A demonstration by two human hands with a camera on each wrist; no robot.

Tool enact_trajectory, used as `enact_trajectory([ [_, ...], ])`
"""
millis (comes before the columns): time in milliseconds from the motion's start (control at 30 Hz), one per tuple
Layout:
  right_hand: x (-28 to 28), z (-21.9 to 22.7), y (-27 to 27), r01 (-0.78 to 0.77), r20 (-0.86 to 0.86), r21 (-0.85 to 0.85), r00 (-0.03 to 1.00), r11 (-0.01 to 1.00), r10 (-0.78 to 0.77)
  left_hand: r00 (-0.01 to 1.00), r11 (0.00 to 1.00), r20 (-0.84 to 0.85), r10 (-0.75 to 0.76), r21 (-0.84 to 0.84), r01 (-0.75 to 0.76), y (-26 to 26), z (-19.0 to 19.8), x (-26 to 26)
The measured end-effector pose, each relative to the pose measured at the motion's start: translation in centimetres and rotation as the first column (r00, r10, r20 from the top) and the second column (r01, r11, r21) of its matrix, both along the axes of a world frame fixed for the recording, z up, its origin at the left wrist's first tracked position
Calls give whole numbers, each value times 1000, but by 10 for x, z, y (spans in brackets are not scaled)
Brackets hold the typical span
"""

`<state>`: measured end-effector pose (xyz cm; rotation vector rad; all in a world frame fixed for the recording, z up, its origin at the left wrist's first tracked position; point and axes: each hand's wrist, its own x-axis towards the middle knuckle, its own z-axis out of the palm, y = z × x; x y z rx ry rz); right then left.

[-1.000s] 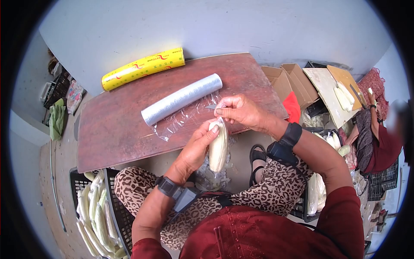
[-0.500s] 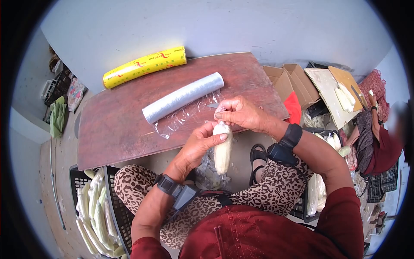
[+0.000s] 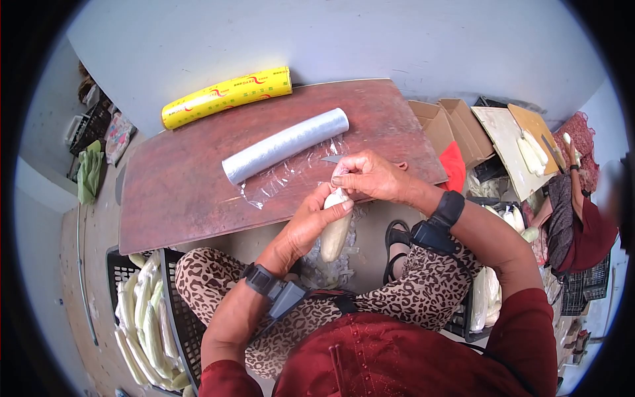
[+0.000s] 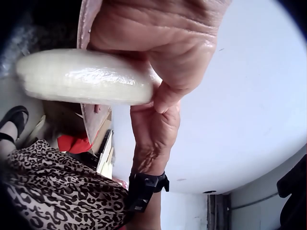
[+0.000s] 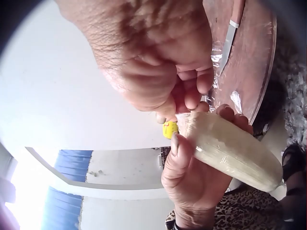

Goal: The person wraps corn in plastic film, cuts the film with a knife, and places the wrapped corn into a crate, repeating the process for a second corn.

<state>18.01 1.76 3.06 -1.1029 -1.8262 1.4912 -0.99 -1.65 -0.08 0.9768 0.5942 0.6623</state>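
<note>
My left hand grips a pale ear of corn, its husk ridged lengthwise and covered in shiny clear film. The thumb lies along the ear's upper end in the head view. With thumb and fingers, my right hand pinches the gathered film at that top end, close against the left fingertips. In the right wrist view the corn slants downward from both hands. On the table just beyond the right hand lies a knife, its handle reddish. Behind it rests a roll of cling film with a loose sheet trailing.
A yellow printed roll lies along the back of the reddish table. Black crates with pale wrapped ears flank the legs. At right are cardboard boxes and another person handling a pale ear.
The corn has swung in the left hand, its lower end tipping right and then back left. Both hands stay together at its top, the right hand still pinching there.
</note>
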Motion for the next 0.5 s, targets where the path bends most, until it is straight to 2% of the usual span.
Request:
enact_trajectory([
  [133, -1, 1, -1, -17, -38, -118, 999, 993, 13, 999, 999, 3, -33, -41, 33, 5, -8, -2],
  [333, -5, -4, 0, 28, 84, -74, 996, 997, -22, 983, 990, -134, 124, 86, -113, 1, -14, 2],
  [433, -6, -8, 0, 74, 202, 18, 976, 997, -76, 948, 963, -248, 200, 229, -144, 3, -25, 2],
  [500, -7, -10, 0, 90, 220, 23, 971, 996, -93, 947, 963, -249, 203, 226, -147, 3, -28, 2],
])
